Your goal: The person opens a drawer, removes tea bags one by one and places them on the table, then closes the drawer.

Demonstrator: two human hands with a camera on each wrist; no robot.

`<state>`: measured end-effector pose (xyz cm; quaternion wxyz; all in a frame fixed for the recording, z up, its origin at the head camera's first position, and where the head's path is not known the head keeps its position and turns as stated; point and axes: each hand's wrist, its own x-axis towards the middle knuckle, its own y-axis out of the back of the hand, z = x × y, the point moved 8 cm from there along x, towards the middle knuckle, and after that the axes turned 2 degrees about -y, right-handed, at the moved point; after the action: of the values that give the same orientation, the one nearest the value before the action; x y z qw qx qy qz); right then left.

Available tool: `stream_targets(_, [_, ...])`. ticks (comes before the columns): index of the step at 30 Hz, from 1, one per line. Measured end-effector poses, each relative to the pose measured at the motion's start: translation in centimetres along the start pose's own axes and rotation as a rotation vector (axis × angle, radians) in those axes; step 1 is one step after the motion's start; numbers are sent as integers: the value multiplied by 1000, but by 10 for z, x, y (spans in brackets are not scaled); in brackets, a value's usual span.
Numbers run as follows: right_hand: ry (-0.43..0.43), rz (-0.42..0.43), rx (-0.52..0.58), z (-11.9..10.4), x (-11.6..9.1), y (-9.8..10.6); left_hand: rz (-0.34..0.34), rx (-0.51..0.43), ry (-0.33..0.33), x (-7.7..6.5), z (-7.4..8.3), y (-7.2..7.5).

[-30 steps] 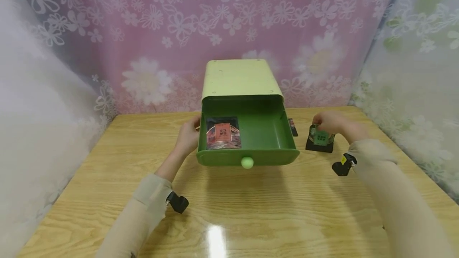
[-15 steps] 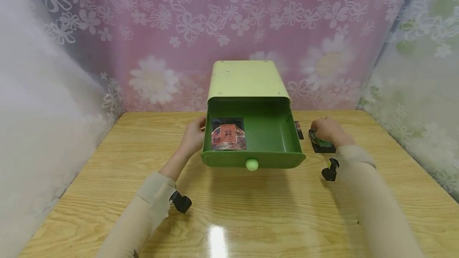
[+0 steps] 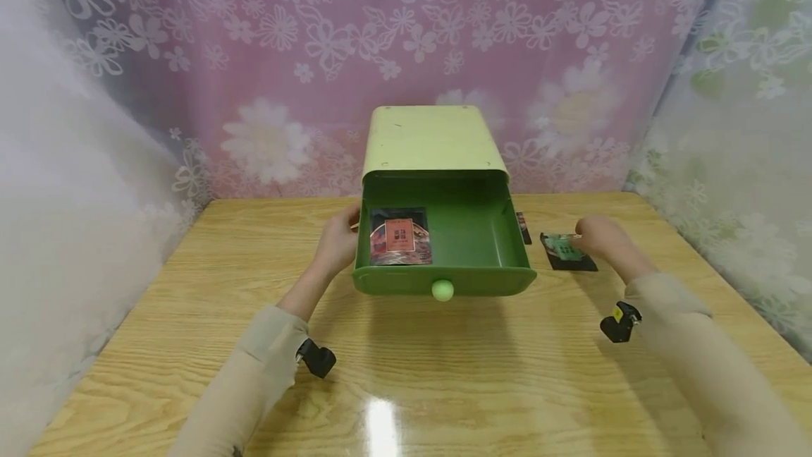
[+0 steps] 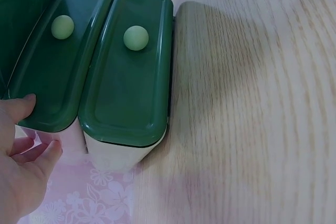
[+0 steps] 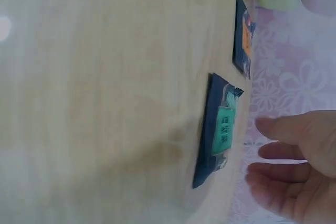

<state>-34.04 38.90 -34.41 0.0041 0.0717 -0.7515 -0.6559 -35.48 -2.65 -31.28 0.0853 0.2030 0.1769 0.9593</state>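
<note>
A drawer cabinet [image 3: 434, 136] with a pale yellow-green top stands on the table, its upper green drawer [image 3: 444, 279] pulled out. Inside that drawer, at the left, lies a dark packet with a red label [image 3: 400, 236]. My left hand [image 3: 336, 245] holds the cabinet's left side; the left wrist view shows the thumb on a closed drawer's front [image 4: 60, 51] and the fingers curled at the cabinet's side. To the right, a dark packet with a green label [image 3: 567, 251] lies on the table. Beside it is my right hand [image 5: 294, 166], holding nothing, fingers loosely bent.
Between the cabinet and the green-label packet lies another dark packet with an orange label [image 5: 245, 35]. A second closed drawer front [image 4: 126, 87] with a round knob sits at the cabinet's bottom. Flowered curtains [image 3: 406, 41] hang behind and at both sides of the wooden table [image 3: 444, 372].
The green-label packet, held partly upright by my right hand a second ago, now lies flat, released. My right hand has drawn off slightly to the right. The left hand keeps its hold.
</note>
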Motion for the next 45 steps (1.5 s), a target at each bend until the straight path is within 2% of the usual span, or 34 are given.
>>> stream_targets(6, [19, -39, -38, -5, -11, -20, 7, 8, -15, 1, 1, 3])
stream_targets(12, [32, 1, -107, -8, -8, -35, -9, 15, -21, 3, 3, 1])
stream_targets(18, [26, 24, -117, -8, -2, -35, 0, 24, -11, 3, 4, 2])
stream_targets(30, [-17, 2, -103, 0, 27, -35, -4, 14, -6, 0, 4, 0])
stream_targets(36, [-48, 7, -55, 3, 39, -33, -5, 18, 5, -2, 2, 2])
stream_targets(45, [-95, -39, -91, -1, 39, -34, 4, 24, -12, -2, 3, 1])
